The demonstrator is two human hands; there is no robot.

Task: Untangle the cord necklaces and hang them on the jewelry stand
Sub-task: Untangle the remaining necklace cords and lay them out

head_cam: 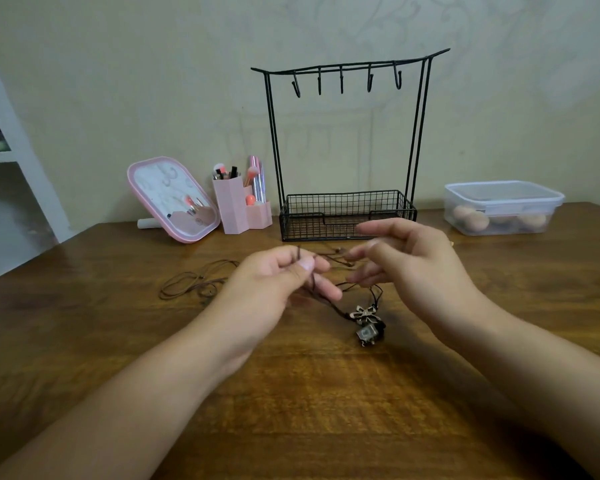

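Dark brown cord necklaces [333, 299] lie tangled over the wooden table [309, 393], with loose loops [191, 282] trailing left. A flower pendant [363, 314] and a square pendant [367, 333] rest below my hands. My left hand [274, 278] pinches a cord between thumb and forefinger, slightly lifted. My right hand [406, 261] hovers to the right, fingers spread and curled, fingertips touching cord strands; its grip is unclear. The black wire jewelry stand [347, 147] rises behind, its several hooks [342, 83] bare above a mesh basket [347, 216].
A pink mirror [172, 199] leans at the back left beside a pink holder with makeup brushes [239, 202]. A clear lidded box with round sponges [503, 207] sits at the back right. A white shelf [11, 157] stands at the far left.
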